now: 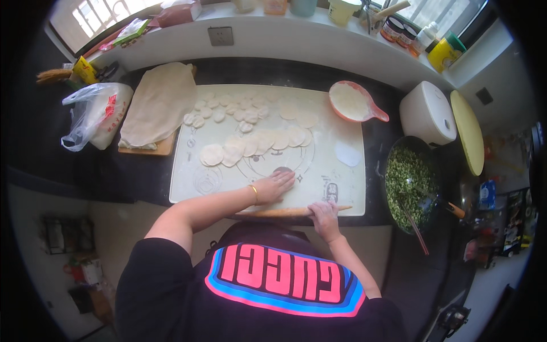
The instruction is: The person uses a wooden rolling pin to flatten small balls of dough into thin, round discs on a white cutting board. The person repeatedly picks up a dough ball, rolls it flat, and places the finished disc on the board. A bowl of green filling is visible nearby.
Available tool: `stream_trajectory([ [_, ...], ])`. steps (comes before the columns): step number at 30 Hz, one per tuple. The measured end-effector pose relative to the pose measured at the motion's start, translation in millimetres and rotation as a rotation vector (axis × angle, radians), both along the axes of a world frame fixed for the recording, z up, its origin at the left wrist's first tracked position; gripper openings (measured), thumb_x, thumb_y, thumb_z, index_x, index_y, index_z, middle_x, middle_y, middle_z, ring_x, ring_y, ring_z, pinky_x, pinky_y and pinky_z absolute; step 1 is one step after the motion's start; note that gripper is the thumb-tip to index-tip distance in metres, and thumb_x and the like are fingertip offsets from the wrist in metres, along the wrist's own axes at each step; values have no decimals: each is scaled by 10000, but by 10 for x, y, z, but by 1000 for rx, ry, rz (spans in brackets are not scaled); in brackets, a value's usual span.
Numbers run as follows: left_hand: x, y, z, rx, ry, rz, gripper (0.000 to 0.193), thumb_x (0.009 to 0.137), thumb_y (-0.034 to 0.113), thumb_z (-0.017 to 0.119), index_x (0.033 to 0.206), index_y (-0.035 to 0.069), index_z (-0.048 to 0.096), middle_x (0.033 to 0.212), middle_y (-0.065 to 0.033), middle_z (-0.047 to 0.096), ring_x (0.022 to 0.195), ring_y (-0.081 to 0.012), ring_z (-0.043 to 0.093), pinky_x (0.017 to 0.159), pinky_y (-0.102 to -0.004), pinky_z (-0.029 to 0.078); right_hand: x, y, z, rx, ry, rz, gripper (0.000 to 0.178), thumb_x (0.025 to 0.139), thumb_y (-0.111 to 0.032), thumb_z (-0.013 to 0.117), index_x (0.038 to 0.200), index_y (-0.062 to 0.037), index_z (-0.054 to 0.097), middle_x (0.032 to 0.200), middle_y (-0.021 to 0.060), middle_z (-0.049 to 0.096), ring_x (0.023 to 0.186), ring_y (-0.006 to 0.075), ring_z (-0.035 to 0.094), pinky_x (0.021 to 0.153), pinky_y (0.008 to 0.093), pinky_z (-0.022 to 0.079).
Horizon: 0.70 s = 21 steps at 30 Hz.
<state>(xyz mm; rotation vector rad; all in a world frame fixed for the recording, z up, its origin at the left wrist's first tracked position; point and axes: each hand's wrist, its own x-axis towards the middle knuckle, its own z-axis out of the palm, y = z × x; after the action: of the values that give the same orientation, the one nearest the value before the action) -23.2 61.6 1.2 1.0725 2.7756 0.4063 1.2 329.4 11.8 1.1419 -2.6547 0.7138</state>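
Observation:
My left hand lies flat with its fingers stretched out on a pale, floured dough mat. A dark round patch shows at its fingertips; I cannot tell if anything lies under the palm. Along the mat's near edge runs a wooden rolling pin, its right part gripped by my floury right hand. Beyond my left hand, several thin dough wrappers overlap in a row. Small dough pieces sit in a cluster at the mat's far left, and more flat rounds lie farther right.
A pink handled bowl of flour stands at the mat's far right corner, near a white scraper. A pan of chopped green filling with chopsticks is at right. Cloth covers a wooden board beside a plastic bag at left.

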Motion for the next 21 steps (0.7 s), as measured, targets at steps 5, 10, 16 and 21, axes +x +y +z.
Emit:
stream_trajectory([
  [5, 111, 198, 246, 12, -329, 273, 661, 894, 322, 464, 1392, -33, 212, 1475, -235, 127, 1377, -360, 122, 1108, -450, 156, -126, 66, 6, -41, -37, 0, 357, 721, -90, 647, 1060, -129, 541, 1005, 33, 562, 1000, 213, 522, 910, 413, 309],
  [10, 251, -25, 426, 161, -207, 718, 647, 905, 320, 444, 1412, 3, 198, 1489, -224, 76, 1378, -377, 98, 1096, -503, 113, -395, -30, 40, -78, -93, -103, 380, 705, -88, 657, 1066, -129, 542, 998, 46, 573, 987, 231, 516, 886, 408, 318],
  [16, 249, -125, 107, -179, 40, 918, 668, 891, 368, 466, 1421, 52, 210, 1495, -175, 123, 1378, -333, 130, 1084, -542, 120, -790, -528, -33, 144, -109, -113, 527, 794, -277, 603, 1256, -79, 446, 1345, 109, 399, 1274, 261, 345, 1040, 453, 209],
  [21, 167, -64, 90, -107, 22, 950, 686, 880, 375, 478, 1425, 63, 202, 1497, -172, 116, 1378, -335, 129, 1083, -550, 107, -1018, -498, 5, 347, -168, -180, 710, 824, -417, 547, 1394, -78, 292, 1486, 136, 197, 1385, 280, 148, 1094, 505, 82],
])
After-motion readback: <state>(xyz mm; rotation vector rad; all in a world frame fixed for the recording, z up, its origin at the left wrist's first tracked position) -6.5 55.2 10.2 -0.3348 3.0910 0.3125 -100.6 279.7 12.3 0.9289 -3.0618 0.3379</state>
